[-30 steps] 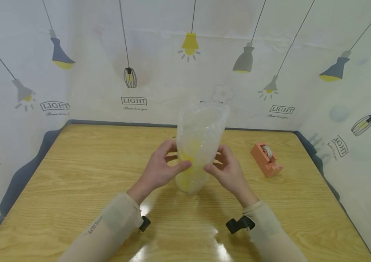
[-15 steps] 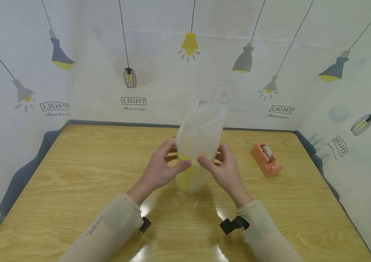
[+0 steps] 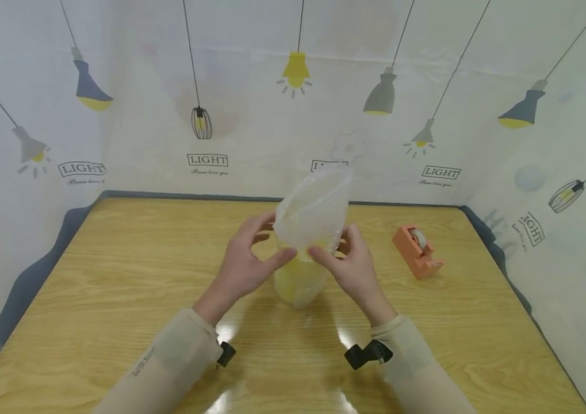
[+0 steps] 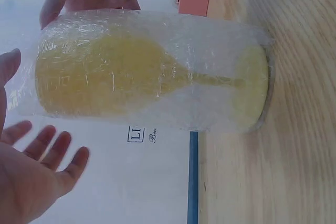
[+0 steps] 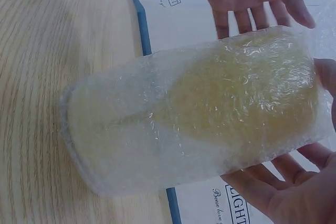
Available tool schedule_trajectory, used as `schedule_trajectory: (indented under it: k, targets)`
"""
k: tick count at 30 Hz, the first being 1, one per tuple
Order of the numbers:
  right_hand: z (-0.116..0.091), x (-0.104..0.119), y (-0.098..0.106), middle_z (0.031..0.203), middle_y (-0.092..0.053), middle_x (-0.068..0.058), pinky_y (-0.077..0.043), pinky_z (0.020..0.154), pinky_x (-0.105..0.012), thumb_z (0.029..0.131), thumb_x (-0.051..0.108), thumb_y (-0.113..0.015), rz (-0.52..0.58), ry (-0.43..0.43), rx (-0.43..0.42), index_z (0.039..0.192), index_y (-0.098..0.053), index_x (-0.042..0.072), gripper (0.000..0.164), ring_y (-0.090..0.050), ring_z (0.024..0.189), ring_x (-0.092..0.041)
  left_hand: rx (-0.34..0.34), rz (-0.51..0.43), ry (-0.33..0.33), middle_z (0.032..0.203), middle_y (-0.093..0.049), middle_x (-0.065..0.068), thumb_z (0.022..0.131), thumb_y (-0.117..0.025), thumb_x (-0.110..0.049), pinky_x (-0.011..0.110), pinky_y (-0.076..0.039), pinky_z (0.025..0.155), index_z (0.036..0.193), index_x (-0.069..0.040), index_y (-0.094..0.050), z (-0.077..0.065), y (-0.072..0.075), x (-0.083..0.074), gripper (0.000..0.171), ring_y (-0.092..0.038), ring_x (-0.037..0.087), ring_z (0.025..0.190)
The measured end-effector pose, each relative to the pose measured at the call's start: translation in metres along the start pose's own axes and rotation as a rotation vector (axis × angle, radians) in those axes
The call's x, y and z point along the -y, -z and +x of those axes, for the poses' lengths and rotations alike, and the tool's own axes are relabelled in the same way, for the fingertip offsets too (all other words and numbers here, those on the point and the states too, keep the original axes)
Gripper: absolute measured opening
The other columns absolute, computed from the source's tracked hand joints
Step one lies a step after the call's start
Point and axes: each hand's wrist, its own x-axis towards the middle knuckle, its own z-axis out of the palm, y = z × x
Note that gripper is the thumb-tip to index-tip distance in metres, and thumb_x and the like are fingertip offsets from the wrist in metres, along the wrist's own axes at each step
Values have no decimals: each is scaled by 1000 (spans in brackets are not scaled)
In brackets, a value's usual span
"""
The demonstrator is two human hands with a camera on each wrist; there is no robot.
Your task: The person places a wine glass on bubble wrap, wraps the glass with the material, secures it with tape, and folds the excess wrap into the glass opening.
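A yellow wine glass [image 4: 126, 72] stands upright at mid-table, rolled in clear bubble wrap [image 3: 316, 207] whose loose top rises above the bowl. My right hand [image 3: 357, 267] holds the roll from the right, thumb on the near face and fingers around the far side, as the right wrist view shows. On the other side, my left hand [image 3: 243, 261] has its fingers spread loosely; in the left wrist view they stand apart from the wrap. The left thumb [image 3: 283, 257] is close to the near face of the roll. The glass's stem and round foot show through the wrap.
An orange tape dispenser [image 3: 418, 252] with a roll of tape sits on the wooden table [image 3: 142, 259], right of the hands. A pale backdrop [image 3: 251, 115] printed with lamps encloses the table's back and sides. Each wrist carries a black camera mount [image 3: 367, 355].
The right thumb has slid left across the front of the wrap. The wrap's loose top has folded lower toward me. My left hand has eased slightly away from the roll.
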Motion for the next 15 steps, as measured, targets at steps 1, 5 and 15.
schedule_trajectory:
  k: [1,5,15]
  targets:
    - [0,1,0,132,-58,-13,-60,89,-43,92,19,-78,1,0,0,133,-50,4,52,-64,117,-34,-20,-1,-30,135,-61,0,87,-85,-22,52,-51,106,144,-20,-58,0,0,-1,63,-58,21,122]
    - [-1,2,-3,129,-58,-13,-61,86,-39,92,19,-79,-6,3,-11,130,-50,4,50,-64,113,-32,-101,18,-141,124,-64,0,83,-88,-20,51,-53,101,133,-17,-67,-1,-1,-1,54,-58,17,115]
    - [-4,3,-14,118,-62,-15,-62,77,-29,90,15,-80,-34,62,-89,122,-53,2,44,-66,100,-29,-305,48,-300,94,-60,9,78,-89,-7,25,-51,81,99,2,-80,0,-15,-3,24,-58,20,91]
